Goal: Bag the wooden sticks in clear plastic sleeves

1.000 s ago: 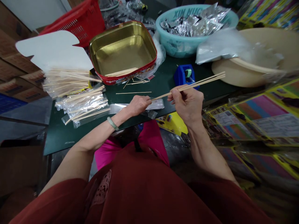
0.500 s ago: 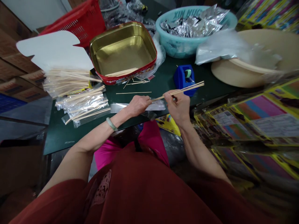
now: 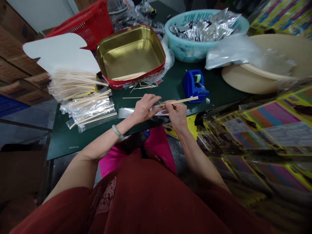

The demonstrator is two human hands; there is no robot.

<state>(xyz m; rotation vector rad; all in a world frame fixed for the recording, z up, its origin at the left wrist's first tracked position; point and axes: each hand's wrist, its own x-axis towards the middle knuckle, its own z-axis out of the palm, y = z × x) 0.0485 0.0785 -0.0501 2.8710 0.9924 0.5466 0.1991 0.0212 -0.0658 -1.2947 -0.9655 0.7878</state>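
Note:
A small bundle of thin wooden sticks [image 3: 187, 100] is pinched in my right hand [image 3: 177, 114], with the free ends pointing right toward a blue tape dispenser [image 3: 192, 85]. The other ends reach to my left hand [image 3: 145, 108], whose thumb and fingers close around the mouth of a clear plastic sleeve [image 3: 125, 112]. The stick tips look to be at or inside that sleeve; fingers partly hide this. Beyond my left hand a single loose stick [image 3: 131, 97] lies on the green table [image 3: 80, 143]. A red-rimmed tin [image 3: 131, 48] with a few sticks in it stands behind.
Bagged bundles of sticks [image 3: 90, 109] are piled at left beside a white card [image 3: 60, 52]. A red basket [image 3: 85, 26], a turquoise basin [image 3: 187, 52] of silver packets and a beige basin [image 3: 239, 78] line the back. Colourful packaged boxes [image 3: 275, 120] are stacked at right.
My right hand has moved left with the sticks, bringing their ends to my left hand. The left hand has opened its fingers wider around the sleeve's mouth. The view has shifted slightly.

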